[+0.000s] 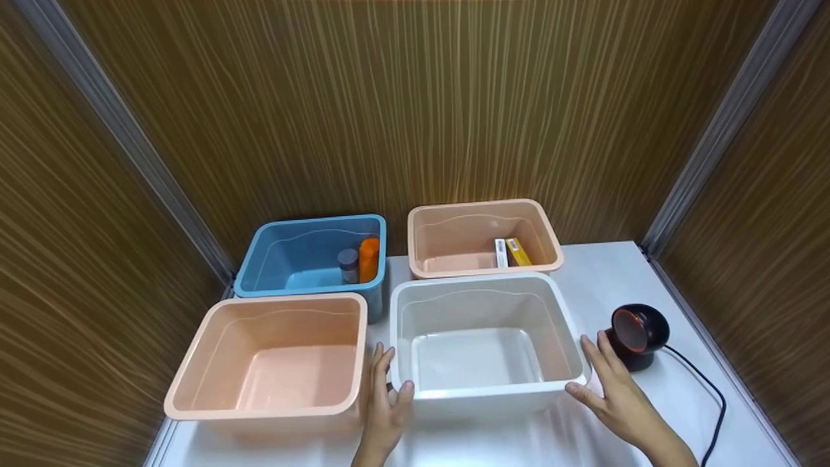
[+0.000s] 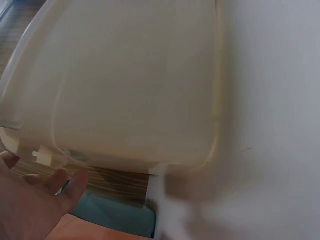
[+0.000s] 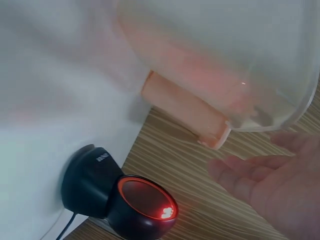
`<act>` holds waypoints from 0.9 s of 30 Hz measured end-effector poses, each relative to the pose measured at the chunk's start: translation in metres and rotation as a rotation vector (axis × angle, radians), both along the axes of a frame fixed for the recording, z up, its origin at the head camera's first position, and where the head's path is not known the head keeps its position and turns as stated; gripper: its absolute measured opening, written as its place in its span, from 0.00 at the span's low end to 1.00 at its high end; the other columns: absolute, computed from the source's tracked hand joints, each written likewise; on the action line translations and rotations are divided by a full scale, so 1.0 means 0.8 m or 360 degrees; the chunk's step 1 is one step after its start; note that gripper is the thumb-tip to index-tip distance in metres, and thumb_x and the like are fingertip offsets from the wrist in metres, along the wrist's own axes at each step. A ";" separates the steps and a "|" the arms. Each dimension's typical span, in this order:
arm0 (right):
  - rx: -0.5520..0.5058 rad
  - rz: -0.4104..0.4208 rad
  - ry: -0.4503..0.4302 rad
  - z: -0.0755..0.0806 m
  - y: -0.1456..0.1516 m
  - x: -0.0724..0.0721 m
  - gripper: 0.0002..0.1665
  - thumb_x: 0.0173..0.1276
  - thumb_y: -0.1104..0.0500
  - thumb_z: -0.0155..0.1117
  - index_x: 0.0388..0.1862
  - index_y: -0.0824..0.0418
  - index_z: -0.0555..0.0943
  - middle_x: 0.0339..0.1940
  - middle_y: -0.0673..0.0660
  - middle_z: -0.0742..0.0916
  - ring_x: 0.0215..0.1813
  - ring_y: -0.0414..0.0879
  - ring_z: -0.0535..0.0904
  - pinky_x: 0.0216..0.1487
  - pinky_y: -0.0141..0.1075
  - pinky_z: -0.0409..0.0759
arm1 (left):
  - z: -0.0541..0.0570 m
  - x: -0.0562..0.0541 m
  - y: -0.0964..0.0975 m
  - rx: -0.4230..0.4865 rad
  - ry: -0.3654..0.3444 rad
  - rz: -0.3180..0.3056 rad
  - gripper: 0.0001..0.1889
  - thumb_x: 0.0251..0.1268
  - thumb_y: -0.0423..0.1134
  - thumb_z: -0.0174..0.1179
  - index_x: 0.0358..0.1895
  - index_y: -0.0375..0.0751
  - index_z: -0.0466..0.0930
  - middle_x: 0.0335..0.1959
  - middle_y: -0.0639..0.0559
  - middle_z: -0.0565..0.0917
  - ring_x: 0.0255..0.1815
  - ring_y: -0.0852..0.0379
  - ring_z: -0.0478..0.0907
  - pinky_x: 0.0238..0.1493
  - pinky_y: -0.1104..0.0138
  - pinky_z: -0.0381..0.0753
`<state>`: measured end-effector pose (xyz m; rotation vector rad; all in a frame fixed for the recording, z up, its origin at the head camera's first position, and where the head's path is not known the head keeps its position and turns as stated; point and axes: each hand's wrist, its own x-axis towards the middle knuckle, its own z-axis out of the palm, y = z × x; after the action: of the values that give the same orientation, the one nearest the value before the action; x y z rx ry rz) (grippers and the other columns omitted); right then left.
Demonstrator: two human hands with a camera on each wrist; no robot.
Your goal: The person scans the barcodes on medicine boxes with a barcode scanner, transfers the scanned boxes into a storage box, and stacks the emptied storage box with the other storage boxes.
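A white plastic bin (image 1: 476,353) stands at the front of the table with nothing inside. My left hand (image 1: 384,405) is at its left side, between it and a peach bin (image 1: 266,415), thumb by the front left corner. In the left wrist view the left hand (image 2: 35,200) has loosely bent fingers beside the bin's wall (image 2: 135,85). My right hand (image 1: 616,392) is by the front right corner, fingers spread, thumb close to the rim. The right wrist view shows the right hand (image 3: 275,180) beside the bin (image 3: 215,65), fingers extended; whether it touches is unclear.
A blue bin (image 1: 311,256) at the back left holds a dark-capped jar (image 1: 348,266) and an orange bottle (image 1: 368,259). Another peach bin (image 1: 454,237) at the back holds a white box (image 1: 500,253) and a yellow box (image 1: 517,252). A black corded scanner (image 1: 639,331) stands right.
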<state>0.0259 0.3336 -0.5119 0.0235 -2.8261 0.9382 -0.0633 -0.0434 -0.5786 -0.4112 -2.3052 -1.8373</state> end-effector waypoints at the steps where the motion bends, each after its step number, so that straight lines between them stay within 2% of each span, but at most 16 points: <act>1: 0.0001 0.0005 -0.0003 -0.002 0.000 0.000 0.49 0.69 0.49 0.70 0.80 0.66 0.58 0.78 0.78 0.53 0.71 0.83 0.54 0.58 0.78 0.57 | 0.004 -0.001 -0.001 -0.0030 -0.0028 -0.0017 0.34 0.71 0.47 0.59 0.76 0.42 0.61 0.80 0.35 0.50 0.78 0.31 0.47 0.64 0.34 0.61; 3: 0.0000 0.0017 0.0007 -0.004 0.000 0.000 0.50 0.68 0.49 0.70 0.80 0.67 0.57 0.78 0.78 0.54 0.71 0.82 0.54 0.58 0.78 0.57 | 0.014 -0.003 -0.002 -0.0111 -0.0098 -0.0056 0.38 0.70 0.51 0.59 0.78 0.43 0.58 0.81 0.37 0.46 0.79 0.32 0.42 0.69 0.33 0.52; 6: -0.0030 0.0043 0.0039 -0.007 -0.001 -0.004 0.53 0.66 0.50 0.72 0.80 0.68 0.57 0.78 0.77 0.55 0.72 0.80 0.53 0.60 0.76 0.57 | 0.027 -0.008 -0.004 -0.0278 -0.0185 -0.0112 0.46 0.64 0.58 0.63 0.80 0.46 0.55 0.82 0.40 0.42 0.79 0.32 0.37 0.69 0.31 0.43; 9: -0.0065 0.0103 0.0055 -0.012 -0.001 -0.011 0.58 0.61 0.49 0.76 0.80 0.67 0.55 0.78 0.76 0.55 0.74 0.79 0.51 0.62 0.75 0.56 | 0.035 -0.013 -0.005 -0.0450 -0.0228 -0.0166 0.53 0.56 0.64 0.68 0.81 0.48 0.52 0.83 0.40 0.40 0.79 0.30 0.34 0.69 0.30 0.43; 13: -0.0082 0.0187 0.0035 -0.019 0.001 -0.021 0.71 0.48 0.45 0.82 0.82 0.65 0.51 0.79 0.75 0.52 0.73 0.79 0.51 0.61 0.76 0.57 | 0.039 -0.017 -0.008 -0.0600 -0.0286 -0.0231 0.61 0.49 0.67 0.72 0.82 0.48 0.48 0.83 0.42 0.38 0.79 0.31 0.34 0.69 0.32 0.47; 16: -0.0090 0.0185 0.0050 -0.023 0.002 -0.026 0.77 0.39 0.45 0.86 0.82 0.65 0.50 0.80 0.74 0.52 0.73 0.80 0.51 0.60 0.76 0.58 | 0.042 -0.019 -0.010 -0.0643 -0.0360 -0.0297 0.66 0.45 0.68 0.74 0.83 0.49 0.44 0.83 0.43 0.35 0.79 0.31 0.32 0.70 0.33 0.47; 19: -0.0116 0.0142 0.0150 -0.029 0.001 -0.028 0.78 0.35 0.46 0.87 0.81 0.68 0.54 0.79 0.74 0.56 0.72 0.79 0.54 0.61 0.74 0.59 | 0.044 -0.020 -0.011 -0.0658 -0.0381 -0.0356 0.71 0.39 0.67 0.76 0.83 0.47 0.41 0.83 0.42 0.33 0.79 0.31 0.31 0.71 0.35 0.48; 22: -0.0144 0.0072 0.0260 -0.037 -0.002 -0.031 0.76 0.34 0.46 0.88 0.79 0.69 0.58 0.77 0.73 0.61 0.72 0.76 0.58 0.70 0.58 0.59 | 0.046 -0.020 -0.011 -0.0667 -0.0357 -0.0367 0.73 0.36 0.67 0.78 0.83 0.44 0.39 0.82 0.40 0.34 0.79 0.32 0.30 0.72 0.37 0.49; 24: -0.0177 0.0038 0.0301 -0.040 -0.005 -0.032 0.74 0.34 0.47 0.89 0.78 0.68 0.60 0.77 0.72 0.64 0.73 0.74 0.59 0.72 0.50 0.58 | 0.047 -0.019 -0.010 -0.0692 -0.0347 -0.0359 0.74 0.36 0.67 0.77 0.83 0.43 0.39 0.82 0.40 0.35 0.79 0.32 0.30 0.72 0.38 0.49; 26: -0.0208 0.0008 0.0311 -0.043 -0.006 -0.032 0.74 0.33 0.49 0.90 0.78 0.68 0.61 0.76 0.71 0.65 0.73 0.72 0.60 0.72 0.49 0.57 | 0.047 -0.018 -0.010 -0.0708 -0.0339 -0.0350 0.74 0.36 0.67 0.78 0.83 0.42 0.39 0.82 0.39 0.37 0.79 0.32 0.29 0.72 0.38 0.48; 27: -0.0223 -0.0004 0.0309 -0.043 -0.007 -0.032 0.73 0.33 0.49 0.90 0.78 0.67 0.62 0.76 0.70 0.65 0.72 0.73 0.60 0.71 0.53 0.58 | 0.047 -0.018 -0.010 -0.0708 -0.0333 -0.0350 0.74 0.36 0.66 0.78 0.83 0.42 0.39 0.82 0.39 0.38 0.79 0.32 0.29 0.72 0.38 0.48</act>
<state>0.0001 0.3278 -0.5465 0.0886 -2.5782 1.0686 -0.0777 -0.0518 -0.5413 -0.5736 -2.9261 -1.4970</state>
